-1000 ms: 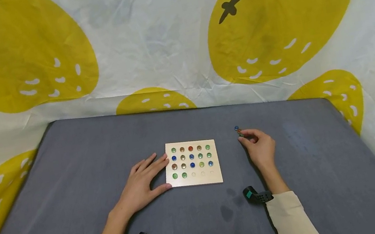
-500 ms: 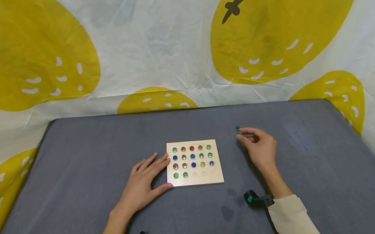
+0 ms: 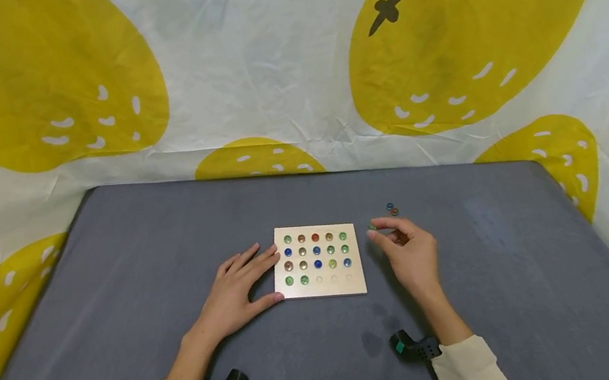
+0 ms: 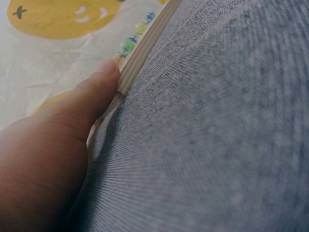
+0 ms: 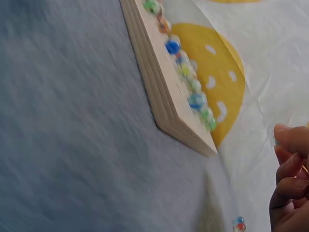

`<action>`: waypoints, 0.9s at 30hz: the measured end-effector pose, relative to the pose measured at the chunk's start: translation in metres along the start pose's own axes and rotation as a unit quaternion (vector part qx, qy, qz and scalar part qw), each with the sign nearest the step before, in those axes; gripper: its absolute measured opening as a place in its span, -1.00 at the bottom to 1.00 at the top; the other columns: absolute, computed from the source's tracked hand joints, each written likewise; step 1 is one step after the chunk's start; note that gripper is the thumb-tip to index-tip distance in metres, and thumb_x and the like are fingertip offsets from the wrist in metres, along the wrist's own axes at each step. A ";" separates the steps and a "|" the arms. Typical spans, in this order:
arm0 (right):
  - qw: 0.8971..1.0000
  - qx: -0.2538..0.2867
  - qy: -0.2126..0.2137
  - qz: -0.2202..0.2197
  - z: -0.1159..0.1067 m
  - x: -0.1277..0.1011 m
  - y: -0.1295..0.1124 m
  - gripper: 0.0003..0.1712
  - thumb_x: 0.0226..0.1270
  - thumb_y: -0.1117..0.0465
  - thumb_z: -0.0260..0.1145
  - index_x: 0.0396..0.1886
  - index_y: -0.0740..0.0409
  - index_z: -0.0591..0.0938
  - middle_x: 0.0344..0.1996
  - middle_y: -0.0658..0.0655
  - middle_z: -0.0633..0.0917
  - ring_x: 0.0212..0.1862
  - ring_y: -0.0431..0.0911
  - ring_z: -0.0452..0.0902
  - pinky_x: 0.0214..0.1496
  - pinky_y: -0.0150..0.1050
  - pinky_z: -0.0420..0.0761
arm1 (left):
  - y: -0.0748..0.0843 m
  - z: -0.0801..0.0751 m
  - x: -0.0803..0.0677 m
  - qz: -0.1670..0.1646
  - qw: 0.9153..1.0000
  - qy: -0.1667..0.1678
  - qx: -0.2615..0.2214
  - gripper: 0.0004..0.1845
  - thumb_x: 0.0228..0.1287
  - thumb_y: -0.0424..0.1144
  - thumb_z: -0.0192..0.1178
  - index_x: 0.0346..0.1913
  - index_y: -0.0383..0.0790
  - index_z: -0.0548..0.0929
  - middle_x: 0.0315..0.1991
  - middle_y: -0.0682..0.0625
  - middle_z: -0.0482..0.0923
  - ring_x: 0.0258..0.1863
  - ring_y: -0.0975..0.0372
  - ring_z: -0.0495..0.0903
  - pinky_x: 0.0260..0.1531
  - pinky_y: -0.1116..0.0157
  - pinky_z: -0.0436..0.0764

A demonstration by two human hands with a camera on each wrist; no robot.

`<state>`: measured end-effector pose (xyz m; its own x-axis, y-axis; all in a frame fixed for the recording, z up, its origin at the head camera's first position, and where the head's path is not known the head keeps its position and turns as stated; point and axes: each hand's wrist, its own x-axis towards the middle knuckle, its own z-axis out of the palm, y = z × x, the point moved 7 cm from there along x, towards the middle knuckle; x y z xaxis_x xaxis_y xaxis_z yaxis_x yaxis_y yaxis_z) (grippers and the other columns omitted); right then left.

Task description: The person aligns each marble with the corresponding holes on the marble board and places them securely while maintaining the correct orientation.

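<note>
A pale wooden board lies flat on the grey cloth, with rows of coloured glass marbles seated in its hollows. In its front row two green marbles sit at the left, beside three bare hollows. My left hand rests at the board's left edge, fingers spread and fairly straight, the thumb against the near corner. To the right of the board, my right hand pinches a green marble between thumb and forefinger. In the right wrist view the fingertips hide most of that marble.
A blue marble and a reddish one lie on the cloth just beyond my right hand. The grey-covered table ends at a white curtain with big yellow fruit prints. Black cameras are strapped to both wrists.
My right hand has picked up the green marble from beside the blue and reddish ones and moved left toward the board. My left hand stays at the board's edge.
</note>
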<state>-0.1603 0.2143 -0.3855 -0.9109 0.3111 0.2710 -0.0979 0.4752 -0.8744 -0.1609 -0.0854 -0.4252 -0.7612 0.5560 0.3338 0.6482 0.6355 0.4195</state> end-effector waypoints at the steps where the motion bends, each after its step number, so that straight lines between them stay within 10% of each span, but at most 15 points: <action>1: 1.000 0.001 -0.002 -0.003 0.002 -0.002 -0.001 -0.79 0.13 0.11 0.49 -0.20 -0.04 0.76 -0.54 0.04 0.60 -0.54 -0.11 0.42 -0.58 -0.37 0.37 | 0.000 0.000 0.000 -0.001 1.000 -0.002 0.000 -0.25 0.19 0.18 0.25 0.41 -0.03 0.36 0.42 0.10 0.22 0.42 0.06 0.10 0.32 -0.05 0.06; 27: 0.987 0.049 -0.119 -0.095 0.061 -0.050 -0.018 -0.84 0.06 0.17 0.52 -0.31 -0.06 0.77 -0.63 -0.08 0.55 -0.63 -0.19 0.35 -0.63 -0.38 0.33 | -0.003 0.003 0.001 -0.004 1.000 -0.007 0.011 -0.26 0.21 0.19 0.23 0.41 -0.01 0.35 0.42 0.11 0.22 0.42 0.08 0.11 0.32 -0.03 0.06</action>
<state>-0.1374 0.1403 -0.4075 -0.9396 0.0165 0.3420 -0.3036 0.4216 -0.8545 -0.1629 -0.0849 -0.4289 -0.7662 0.5577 0.3192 0.6424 0.6511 0.4042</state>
